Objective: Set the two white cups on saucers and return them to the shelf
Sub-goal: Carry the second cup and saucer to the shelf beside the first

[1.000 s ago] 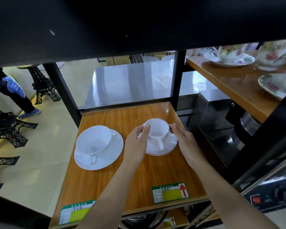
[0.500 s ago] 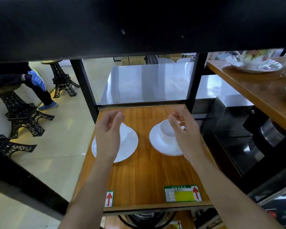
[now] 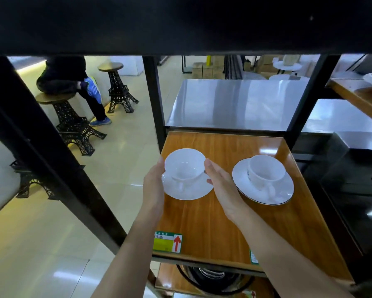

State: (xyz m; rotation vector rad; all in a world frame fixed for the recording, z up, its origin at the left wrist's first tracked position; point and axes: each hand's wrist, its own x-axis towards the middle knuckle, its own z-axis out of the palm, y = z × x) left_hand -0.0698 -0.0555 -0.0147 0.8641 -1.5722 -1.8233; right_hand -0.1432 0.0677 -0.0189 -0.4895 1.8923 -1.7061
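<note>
Two white cups stand on white saucers on the wooden shelf. The left cup sits on its saucer near the shelf's left edge. My left hand touches the left side of that cup and saucer, and my right hand touches the right side, fingers straight. The right cup rests on a dark-rimmed saucer, untouched, its handle toward me.
Black shelf posts frame the shelf, and a dark board spans overhead. A steel table lies behind. Tower-shaped stools and a seated person stand on the floor at left. A green label marks the front edge.
The view swung right-to-left. My hands left the right cup and saucer and came to both sides of the left cup and saucer.
</note>
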